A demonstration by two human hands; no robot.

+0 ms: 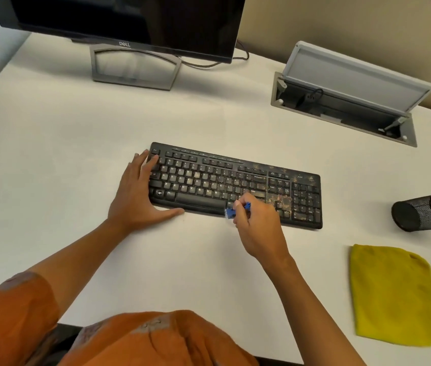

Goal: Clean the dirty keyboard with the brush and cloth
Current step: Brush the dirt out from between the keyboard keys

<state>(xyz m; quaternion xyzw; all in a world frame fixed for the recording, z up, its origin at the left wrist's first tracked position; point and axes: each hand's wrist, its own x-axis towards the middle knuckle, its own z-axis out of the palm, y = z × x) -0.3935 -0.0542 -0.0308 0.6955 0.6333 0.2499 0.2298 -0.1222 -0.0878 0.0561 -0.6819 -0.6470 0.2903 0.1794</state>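
Though black, keyboard [235, 184] — brown grime, esp. right side.

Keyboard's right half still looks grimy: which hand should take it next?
Right. The right hand already holds the brush beside that grime on the keyboard; the left hand braces the far end.

A dark Dell monitor [129, 19] stands on a white desk [50, 154], near an open cable hatch [352, 101] and a toppled mesh pen cup [426, 211].
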